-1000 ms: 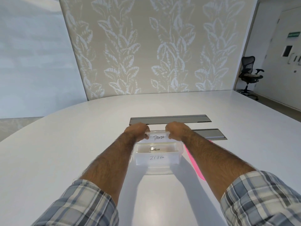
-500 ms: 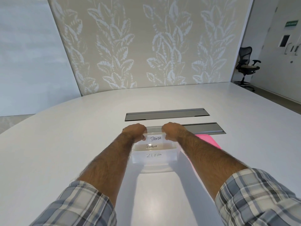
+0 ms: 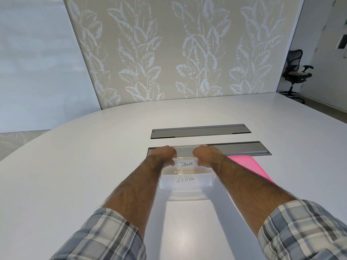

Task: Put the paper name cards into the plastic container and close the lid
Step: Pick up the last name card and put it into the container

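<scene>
A clear plastic container [image 3: 187, 186] sits on the white table straight ahead of me. Through its near wall I read a card marked ZEBRA [image 3: 185, 179]. A white paper card marked PANDA [image 3: 186, 164] stands upright at the container's far end. My left hand [image 3: 165, 154] pinches its left edge and my right hand [image 3: 203, 154] pinches its right edge, fingers curled. The pink lid [image 3: 249, 166] lies flat on the table just right of the container, partly hidden by my right forearm.
Two grey recessed cable trays [image 3: 201, 130] [image 3: 244, 148] are set into the white table [image 3: 75, 175] just beyond my hands. A black office chair [image 3: 295, 72] stands off the table at the far right, by a patterned wall.
The PANDA card has dropped lower into the far end of the container, now covering the PENGUIN card behind it. The camera has tilted, showing more of the pink lid.
</scene>
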The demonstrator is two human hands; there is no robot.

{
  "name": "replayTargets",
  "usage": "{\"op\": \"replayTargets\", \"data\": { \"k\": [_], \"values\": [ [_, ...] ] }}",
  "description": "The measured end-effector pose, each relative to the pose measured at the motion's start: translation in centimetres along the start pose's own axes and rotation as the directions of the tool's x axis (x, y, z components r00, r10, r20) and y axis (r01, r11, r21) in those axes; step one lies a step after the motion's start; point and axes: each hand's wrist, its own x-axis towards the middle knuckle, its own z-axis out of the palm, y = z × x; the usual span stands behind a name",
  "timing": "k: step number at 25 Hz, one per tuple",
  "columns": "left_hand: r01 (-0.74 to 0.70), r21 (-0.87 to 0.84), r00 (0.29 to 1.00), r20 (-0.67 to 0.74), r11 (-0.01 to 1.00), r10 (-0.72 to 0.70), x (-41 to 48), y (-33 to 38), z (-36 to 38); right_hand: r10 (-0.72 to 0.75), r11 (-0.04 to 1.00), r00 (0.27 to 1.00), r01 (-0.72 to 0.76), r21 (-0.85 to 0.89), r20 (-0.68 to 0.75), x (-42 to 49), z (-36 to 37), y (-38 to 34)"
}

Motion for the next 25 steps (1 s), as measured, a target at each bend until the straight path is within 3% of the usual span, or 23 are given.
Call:
{"op": "replayTargets", "data": {
  "k": [8, 21, 25],
  "values": [
    [-0.004, -0.026, 1.0, 0.019, 1.0, 0.004, -0.8, -0.3, -0.2, -0.007, 1.0, 1.0, 0.006, 0.02, 0.023, -0.2, 0.0, -0.1],
    [0.018, -0.046, 0.996, -0.091, 0.999, -0.023, -5.4, -0.2, -4.0, 0.012, 0.998, 0.995, -0.005, 0.068, -0.103, -4.2, -3.2, 0.2],
    [-0.031, -0.064, 0.985, -0.17, 0.997, 0.02, -6.8, 0.8, -4.9, 0.037, 0.993, 0.991, -0.023, 0.112, -0.126, -5.6, -3.6, 0.1]
  ]
}}
